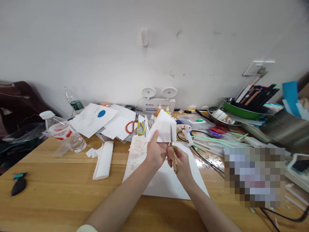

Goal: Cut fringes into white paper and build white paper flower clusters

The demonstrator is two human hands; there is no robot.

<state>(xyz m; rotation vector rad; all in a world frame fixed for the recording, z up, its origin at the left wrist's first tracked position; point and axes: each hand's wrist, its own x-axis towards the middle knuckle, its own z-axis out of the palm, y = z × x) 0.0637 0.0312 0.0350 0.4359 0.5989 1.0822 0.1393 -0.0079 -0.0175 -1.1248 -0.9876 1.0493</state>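
Observation:
My left hand pinches a folded piece of white paper by its lower edge and holds it up, thumb in front. Gold-handled scissors are in my right hand, their blades upright against the right part of the paper. Both hands are close together above a large white sheet lying on the wooden table. On the left part of that sheet sits a pile of small white pieces, beside my left wrist.
Rolled white paper and a water bottle stand or lie to the left. Red and yellow scissors rest behind the pile. At right are a glue gun, its cable, many thin straws and a green bowl.

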